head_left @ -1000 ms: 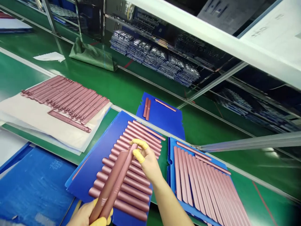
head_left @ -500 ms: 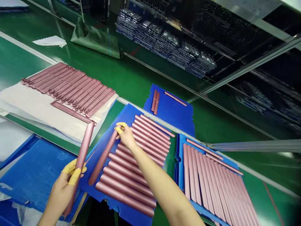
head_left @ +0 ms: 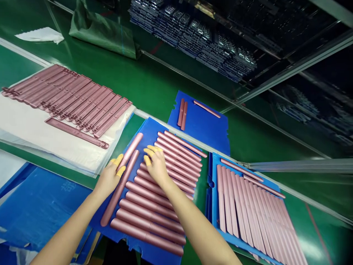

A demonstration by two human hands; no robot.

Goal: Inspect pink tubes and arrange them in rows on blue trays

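Observation:
My left hand (head_left: 109, 175), with yellow finger covers, grips a smooth pink bar (head_left: 134, 142) near its lower part. That bar slants over the left edge of a blue board (head_left: 150, 127). Just to its right, another loose pink bar (head_left: 122, 186) lies on the board, roughly parallel. My right hand (head_left: 156, 162), also in yellow finger covers, is over the left ends of a row of pink bars (head_left: 150, 213). Its thumb and fingers are apart, with nothing seen between them. The hand and forearm hide parts of several bars in that row.
Thin pink frame-like parts (head_left: 74, 97) lie on white sheeting (head_left: 27, 119) at left. Right of the board stands a blue tray (head_left: 214, 191) of pink bars. Further back, a small blue board (head_left: 205, 129) bears 3 pink pieces. A metal post (head_left: 286, 172) crosses at right.
My left hand has carried its pink bar forward and right, over the blue board. My right hand has left the loose bar's upper end and moved right. The view has shifted slightly.

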